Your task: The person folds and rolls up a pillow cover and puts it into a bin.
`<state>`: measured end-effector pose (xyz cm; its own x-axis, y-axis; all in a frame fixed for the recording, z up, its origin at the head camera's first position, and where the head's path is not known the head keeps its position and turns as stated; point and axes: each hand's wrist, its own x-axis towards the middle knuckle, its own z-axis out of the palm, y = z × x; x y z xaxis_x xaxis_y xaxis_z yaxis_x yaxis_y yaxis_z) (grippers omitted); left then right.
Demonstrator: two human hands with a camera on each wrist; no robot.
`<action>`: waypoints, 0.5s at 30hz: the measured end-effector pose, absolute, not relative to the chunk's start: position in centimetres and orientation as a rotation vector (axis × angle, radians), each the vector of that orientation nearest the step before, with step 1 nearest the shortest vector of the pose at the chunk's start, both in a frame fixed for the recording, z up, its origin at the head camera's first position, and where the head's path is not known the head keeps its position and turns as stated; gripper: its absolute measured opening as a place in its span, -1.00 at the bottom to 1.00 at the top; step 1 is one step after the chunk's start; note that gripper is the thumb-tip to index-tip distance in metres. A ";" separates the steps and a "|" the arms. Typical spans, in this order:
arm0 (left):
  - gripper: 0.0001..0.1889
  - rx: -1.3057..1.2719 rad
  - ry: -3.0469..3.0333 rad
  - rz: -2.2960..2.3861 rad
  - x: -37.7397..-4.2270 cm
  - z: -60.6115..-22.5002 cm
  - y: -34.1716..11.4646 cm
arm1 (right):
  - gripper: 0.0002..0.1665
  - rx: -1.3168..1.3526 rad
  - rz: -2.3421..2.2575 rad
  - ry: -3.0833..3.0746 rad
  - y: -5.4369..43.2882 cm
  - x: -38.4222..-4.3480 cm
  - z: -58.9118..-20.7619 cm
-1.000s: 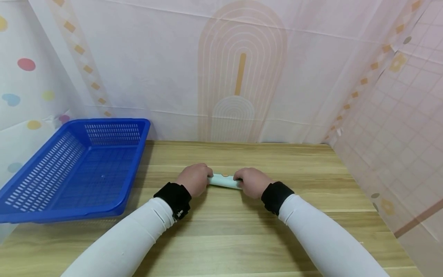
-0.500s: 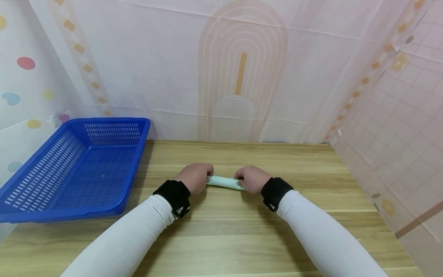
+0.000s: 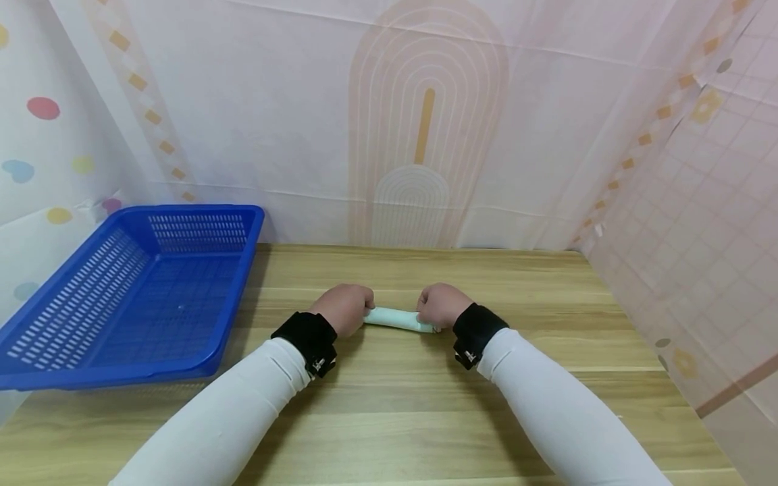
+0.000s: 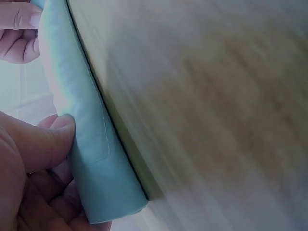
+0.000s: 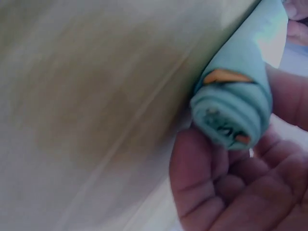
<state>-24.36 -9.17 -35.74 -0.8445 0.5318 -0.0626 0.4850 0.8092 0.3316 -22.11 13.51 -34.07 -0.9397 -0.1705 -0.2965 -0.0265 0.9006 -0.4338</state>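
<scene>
A mint-green rolled cloth [image 3: 394,318] lies across the wooden table. My left hand [image 3: 344,309] grips its left end, the thumb pressing on the roll in the left wrist view, where a line of stitching shows on the cloth [image 4: 79,91]. At the other end, my right hand [image 3: 445,305] holds the roll between thumb and fingers. The right wrist view shows the spiral end of the cloth [image 5: 226,120], with orange bits between its layers. From the head view, most fingertips are hidden behind the hands.
A blue plastic basket [image 3: 240,283] with slotted sides stands at the left of the wooden table [image 3: 389,418]. Patterned cloth hangings [image 3: 292,121] rise behind the table and at both sides.
My right hand has shifted slightly right and changed its hold, and the roll's right end now shows below it. The orange patch seen earlier on top has turned out of the head view.
</scene>
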 end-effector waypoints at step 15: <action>-0.81 1.035 2.978 0.170 -24.1 -36.2 -8.8 | -0.83 -0.373 -0.141 3.048 11.8 -19.3 -34.6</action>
<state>-24.05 -8.84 -36.16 -0.7851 0.6173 0.0501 0.6190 0.7794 0.0966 -19.29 11.80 -34.57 -0.9683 -0.2436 -0.0556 -0.2374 0.9664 -0.0990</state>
